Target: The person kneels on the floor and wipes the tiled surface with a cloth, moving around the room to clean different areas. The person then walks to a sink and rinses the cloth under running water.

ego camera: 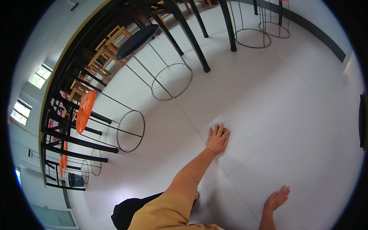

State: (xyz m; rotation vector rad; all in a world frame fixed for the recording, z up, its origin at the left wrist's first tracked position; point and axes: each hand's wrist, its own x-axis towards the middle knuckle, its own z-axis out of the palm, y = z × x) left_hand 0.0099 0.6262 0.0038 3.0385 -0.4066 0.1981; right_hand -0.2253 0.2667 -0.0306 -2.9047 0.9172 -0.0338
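Note:
My left hand (217, 141) lies palm down over a small, dark, mottled pad or folded cloth (225, 130) on the pale tiled floor (258, 115). Its fingers cover most of that item, so its exact kind is unclear; an edge shows beyond the fingertips and at the right side. Lower right, my right hand (277, 198) is held out with nothing in it, fingers apart. How far it is from the floor I cannot tell.
Left of me, a long table with black metal legs (195, 43) borders the floor. Stools with wire ring bases stand by it, one with a dark seat (138, 41), another with an orange seat (86, 112). A blue bin (76, 180) sits farther off. A dark skirting (316, 40) runs along the wall.

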